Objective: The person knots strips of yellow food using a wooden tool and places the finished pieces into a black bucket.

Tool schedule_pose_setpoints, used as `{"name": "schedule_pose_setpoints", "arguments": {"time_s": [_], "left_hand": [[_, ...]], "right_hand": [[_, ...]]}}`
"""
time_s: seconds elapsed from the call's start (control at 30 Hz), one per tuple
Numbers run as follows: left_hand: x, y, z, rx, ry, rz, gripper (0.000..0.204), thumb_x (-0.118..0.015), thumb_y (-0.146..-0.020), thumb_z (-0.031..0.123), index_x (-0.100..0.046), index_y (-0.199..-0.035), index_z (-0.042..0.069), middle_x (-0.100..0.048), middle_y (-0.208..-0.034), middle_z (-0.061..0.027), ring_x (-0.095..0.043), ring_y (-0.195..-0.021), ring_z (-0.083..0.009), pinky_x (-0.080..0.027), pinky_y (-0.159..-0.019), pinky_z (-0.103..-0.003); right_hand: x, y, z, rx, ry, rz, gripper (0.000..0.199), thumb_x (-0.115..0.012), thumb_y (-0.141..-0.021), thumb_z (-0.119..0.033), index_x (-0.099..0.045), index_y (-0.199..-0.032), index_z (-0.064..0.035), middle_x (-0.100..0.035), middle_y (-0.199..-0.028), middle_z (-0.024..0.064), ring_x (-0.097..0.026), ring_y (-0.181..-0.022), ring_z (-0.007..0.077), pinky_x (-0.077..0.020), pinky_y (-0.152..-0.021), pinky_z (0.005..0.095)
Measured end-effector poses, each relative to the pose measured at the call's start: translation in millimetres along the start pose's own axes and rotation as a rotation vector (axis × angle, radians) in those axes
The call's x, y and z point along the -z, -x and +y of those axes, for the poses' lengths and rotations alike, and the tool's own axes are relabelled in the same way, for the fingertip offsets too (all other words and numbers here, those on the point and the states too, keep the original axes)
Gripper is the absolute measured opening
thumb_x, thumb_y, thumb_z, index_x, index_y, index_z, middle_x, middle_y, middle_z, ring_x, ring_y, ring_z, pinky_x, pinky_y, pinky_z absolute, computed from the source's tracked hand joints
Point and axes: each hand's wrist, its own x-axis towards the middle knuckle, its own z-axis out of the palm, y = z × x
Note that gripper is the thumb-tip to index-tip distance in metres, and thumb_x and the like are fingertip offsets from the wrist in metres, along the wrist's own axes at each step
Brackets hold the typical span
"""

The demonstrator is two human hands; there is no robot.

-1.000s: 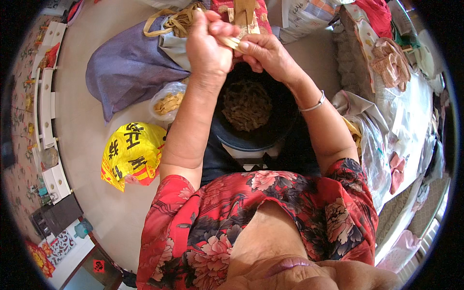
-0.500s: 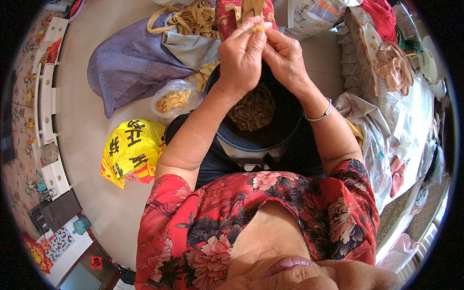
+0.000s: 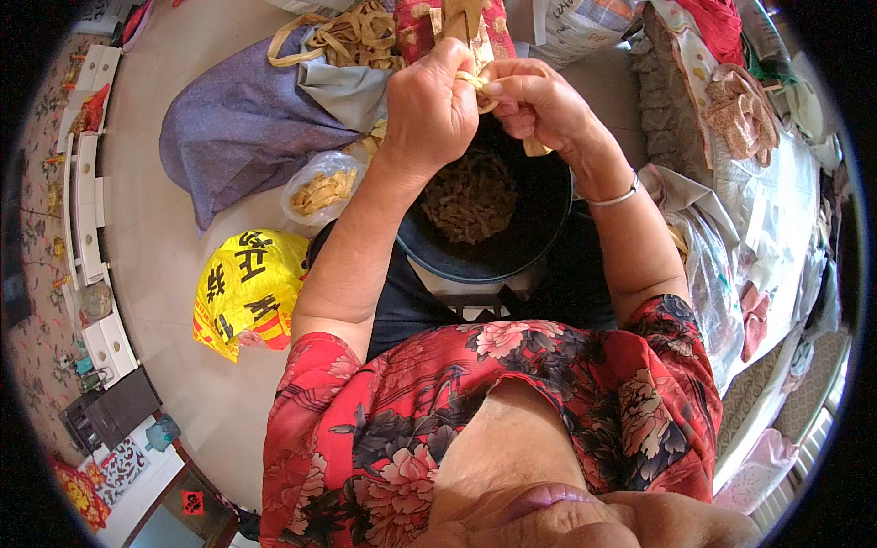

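Above a dark basin (image 3: 477, 276), both my hands work on a tan flat strip (image 3: 537, 147) that looks like dried material. My left hand (image 3: 427, 108) is closed with its thumb upward, gripping the strip. Close beside it, my right hand (image 3: 546, 102) pinches the strip with thumb and forefinger, its other fingers curled. A small yellowish loop (image 3: 473, 80) of the strip shows between the hands, and one end sticks out below the right hand. Brown shredded pieces (image 3: 469, 196) lie in the basin. Beyond my hands, a wider brown strip (image 3: 463, 18) rests over a red patterned cloth (image 3: 417, 27).
At the upper left, long tan strips (image 3: 361, 36) lie on a blue-grey cloth (image 3: 242, 128). Nearer are a clear bag of short tan pieces (image 3: 322, 189) and a yellow bag (image 3: 248, 288). On the right, a plastic-covered surface (image 3: 776, 228) carries cloths and bags.
My hands have moved slightly apart, the left a little leftward and nearer. A loop now shows between them, and a strip end has appeared below the right hand.
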Motion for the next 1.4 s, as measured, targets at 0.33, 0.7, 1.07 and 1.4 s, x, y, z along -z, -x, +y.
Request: {"name": "schedule_pose_setpoints", "arguments": {"time_s": [0.33, 0.7, 1.07, 1.4], "left_hand": [[6, -2, -5, 0.322, 0.051, -0.065, 0.012, -0.062, -0.073, 0.009, -0.054, -0.065, 0.003, -0.058, -0.055, -0.011, -0.059, -0.05, -0.0238, -0.046, -0.05, -0.032], [22, -7, -7, 0.33, 0.184, -0.451, 0.016, -0.065, -0.078, 0.017, -0.067, -0.081, 0.001, -0.06, -0.056, -0.0098, -0.058, -0.049, -0.0152, -0.045, -0.048, -0.029], [54, -13, -16, 0.511, 0.87, -0.538, 0.034, -0.057, -0.084, 0.028, -0.049, -0.058, 0.008, -0.041, -0.046, 0.0017, -0.041, -0.038, -0.0077, -0.033, -0.038, -0.022], [27, -4, -17, 0.334, 0.107, -0.868, 0.022, -0.054, -0.087, 0.024, -0.055, -0.084, 0.002, -0.054, -0.063, -0.005, -0.05, -0.056, -0.0129, -0.042, -0.055, -0.028]], "right_hand": [[12, 5, 1, 0.112, -0.113, -0.124, 0.011, -0.063, -0.079, -0.005, -0.062, -0.09, -0.0024, -0.049, -0.061, -0.0031, -0.036, -0.045, 0.0017, -0.0231, -0.036, 0.0153], [8, 3, 4, 0.19, 0.012, 0.006, 0.012, -0.06, -0.081, -0.008, -0.061, -0.092, -0.0023, -0.05, -0.064, -0.0034, -0.036, -0.046, 0.0016, -0.0229, -0.038, 0.0148], [19, 21, -22, 0.371, 0.418, 0.091, 0.013, -0.064, -0.082, -0.015, -0.064, -0.077, -0.0023, -0.048, -0.056, -0.0057, -0.037, -0.047, 0.0016, -0.0266, -0.042, 0.0187], [16, 6, -2, 0.409, 0.807, 0.138, 0.013, -0.066, -0.078, -0.011, -0.064, -0.076, 0.0016, -0.06, -0.064, -0.0002, -0.051, -0.062, 0.0049, -0.0433, -0.055, 0.022]]}}
